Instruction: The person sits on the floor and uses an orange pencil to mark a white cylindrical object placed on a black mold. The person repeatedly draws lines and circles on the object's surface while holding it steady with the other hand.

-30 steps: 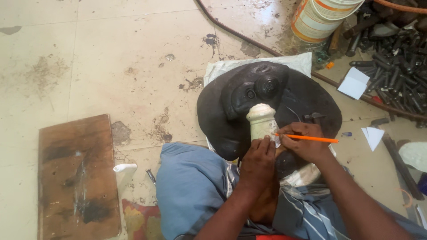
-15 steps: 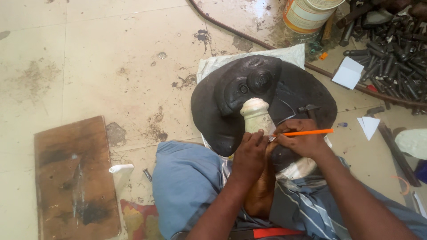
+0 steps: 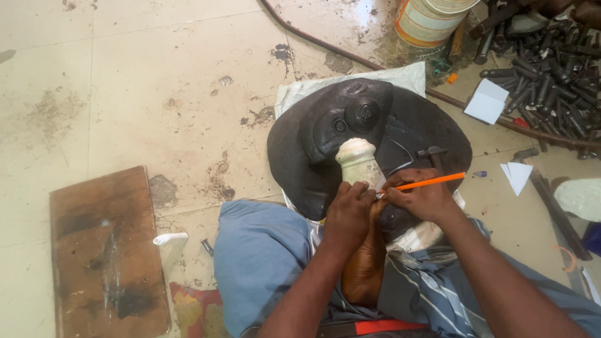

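Observation:
A pale, turned stone piece (image 3: 358, 161) with a rounded knob top lies on a large black rubber pad (image 3: 313, 156) on the floor. My left hand (image 3: 348, 213) grips its lower end and holds it steady. My right hand (image 3: 421, 198) is closed on an orange pencil (image 3: 432, 181), whose tip touches the piece just beside my left thumb. A small hammer (image 3: 432, 154) rests on the pad just beyond my right hand. My bare foot shows below my left hand, between my knees.
A brown wooden board (image 3: 103, 250) lies at the left. A painted bucket (image 3: 432, 19), a long dark rod (image 3: 325, 44) and a heap of dark metal bolts and tools (image 3: 557, 56) lie at the back right. Folded white paper pieces (image 3: 487, 100) rest near the pad.
The view has shifted slightly, so the pad and bucket sit a little higher in the frame. Both hands stay on the stone piece, with the pencil tip still on it.

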